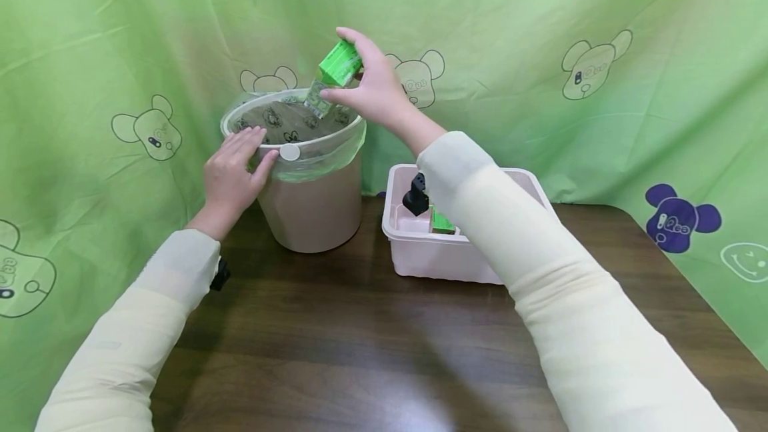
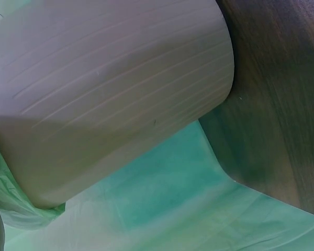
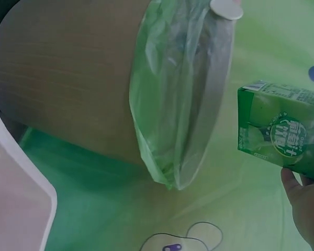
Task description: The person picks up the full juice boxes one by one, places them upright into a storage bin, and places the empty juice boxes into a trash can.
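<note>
My right hand holds a green juice carton between thumb and fingers. The carton is tilted over the far right part of a round trash can's mouth. In the right wrist view the carton shows its printed side, with fingertips at its lower edge. The trash can is beige, lined with a patterned translucent green bag folded over its rim. My left hand grips the near left rim, fingers over the top and thumb on the outside beside a white round tab.
A pale pink plastic bin stands right of the trash can, partly hidden by my right sleeve. Another green carton lies inside it. Both containers stand on a dark wooden table, with a green printed curtain close behind.
</note>
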Demonstrator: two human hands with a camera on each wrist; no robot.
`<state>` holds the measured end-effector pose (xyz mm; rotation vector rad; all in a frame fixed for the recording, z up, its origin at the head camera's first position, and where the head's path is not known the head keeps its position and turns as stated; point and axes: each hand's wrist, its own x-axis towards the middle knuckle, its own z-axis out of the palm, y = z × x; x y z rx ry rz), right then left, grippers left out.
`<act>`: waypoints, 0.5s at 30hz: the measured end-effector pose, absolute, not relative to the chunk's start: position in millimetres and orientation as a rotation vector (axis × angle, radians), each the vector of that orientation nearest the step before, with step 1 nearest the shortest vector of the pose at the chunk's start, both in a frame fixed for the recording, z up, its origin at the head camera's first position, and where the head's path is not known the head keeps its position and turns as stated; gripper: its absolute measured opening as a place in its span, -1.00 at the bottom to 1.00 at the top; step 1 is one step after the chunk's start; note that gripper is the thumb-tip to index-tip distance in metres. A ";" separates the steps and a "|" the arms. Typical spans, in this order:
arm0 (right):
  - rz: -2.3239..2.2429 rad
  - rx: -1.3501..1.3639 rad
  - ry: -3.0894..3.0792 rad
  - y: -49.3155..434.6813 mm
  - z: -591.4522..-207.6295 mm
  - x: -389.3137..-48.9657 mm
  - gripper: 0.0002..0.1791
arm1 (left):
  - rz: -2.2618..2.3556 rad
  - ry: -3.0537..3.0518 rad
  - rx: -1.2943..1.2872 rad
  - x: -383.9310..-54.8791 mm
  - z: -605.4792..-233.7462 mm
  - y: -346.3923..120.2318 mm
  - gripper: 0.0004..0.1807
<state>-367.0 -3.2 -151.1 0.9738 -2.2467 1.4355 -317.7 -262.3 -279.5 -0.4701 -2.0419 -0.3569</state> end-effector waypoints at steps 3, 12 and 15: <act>1.363 0.944 -2.294 -7.9 -153.1 -371.0 0.02 | -0.356 -2.046 -0.470 -318.0 -279.5 -261.6 -0.51; 1.172 0.882 -2.402 -17.2 -158.8 -382.4 0.01 | -0.357 -2.047 -0.483 -319.0 -279.4 -257.5 -0.50; 1.149 0.871 -2.439 -19.6 -161.9 -384.1 0.01 | -0.357 -2.045 -0.484 -319.2 -279.9 -256.1 -0.50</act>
